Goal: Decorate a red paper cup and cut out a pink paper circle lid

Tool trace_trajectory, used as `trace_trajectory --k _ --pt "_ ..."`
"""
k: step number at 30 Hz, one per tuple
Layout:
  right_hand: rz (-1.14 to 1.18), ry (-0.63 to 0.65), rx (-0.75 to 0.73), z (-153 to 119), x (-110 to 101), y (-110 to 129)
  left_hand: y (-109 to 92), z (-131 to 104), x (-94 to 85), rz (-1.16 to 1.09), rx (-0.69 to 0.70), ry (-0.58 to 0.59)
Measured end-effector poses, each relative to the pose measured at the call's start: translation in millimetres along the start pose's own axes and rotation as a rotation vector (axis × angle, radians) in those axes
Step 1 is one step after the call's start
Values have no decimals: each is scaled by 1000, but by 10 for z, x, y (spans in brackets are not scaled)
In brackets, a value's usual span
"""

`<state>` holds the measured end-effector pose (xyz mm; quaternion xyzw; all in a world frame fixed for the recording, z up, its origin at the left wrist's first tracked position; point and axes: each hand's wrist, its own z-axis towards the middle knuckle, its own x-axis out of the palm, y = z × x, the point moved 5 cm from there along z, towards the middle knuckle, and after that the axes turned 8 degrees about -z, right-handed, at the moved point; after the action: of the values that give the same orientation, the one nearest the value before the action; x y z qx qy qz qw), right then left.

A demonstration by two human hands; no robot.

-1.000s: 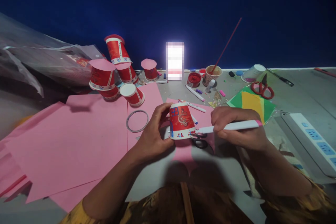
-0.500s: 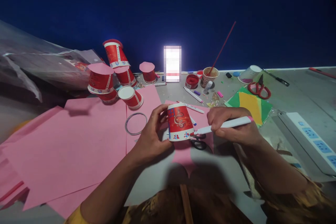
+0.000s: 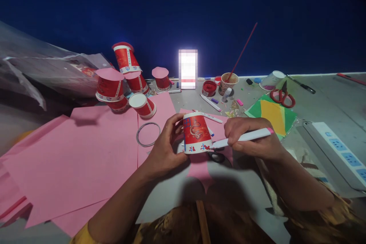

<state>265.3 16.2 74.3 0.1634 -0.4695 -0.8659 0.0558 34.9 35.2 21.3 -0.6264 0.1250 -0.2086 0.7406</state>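
My left hand (image 3: 168,146) is wrapped round the left side of a red paper cup (image 3: 197,131), held upside down over the table. The cup has a pale swirling design and a white band with small red and blue marks along its wider lower edge. Between the fingers of my right hand (image 3: 253,137) is a white marker pen (image 3: 248,136) with a pink end, its tip at the right of that band. Beneath the cup lie pink paper cut-outs (image 3: 200,173) and black-handled scissors (image 3: 216,156), partly covered.
Pink paper sheets (image 3: 85,152) spread on the left, with a tape ring (image 3: 148,134) on them. Decorated cups (image 3: 126,59) stand stacked behind. At the back are a lit phone (image 3: 188,69) and a cup with a stick (image 3: 229,80). Red-handled scissors (image 3: 283,97) and a power strip (image 3: 340,148) lie right.
The marker's tip has shifted slightly left and down along the cup's white band, and my right hand with it. My left hand and the cup have barely moved.
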Motion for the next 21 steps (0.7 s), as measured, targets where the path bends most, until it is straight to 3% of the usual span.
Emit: trace_trajectory --k 6,15,21 --pt "8 20 -5 0 -24 -8 -12 -2 7 -5 -8 -4" --pt "112 -88 25 -15 -98 -74 -27 2 11 -24 -12 1" --pt "116 -90 29 -16 -95 -97 -30 -7 10 -21 -2 -1"
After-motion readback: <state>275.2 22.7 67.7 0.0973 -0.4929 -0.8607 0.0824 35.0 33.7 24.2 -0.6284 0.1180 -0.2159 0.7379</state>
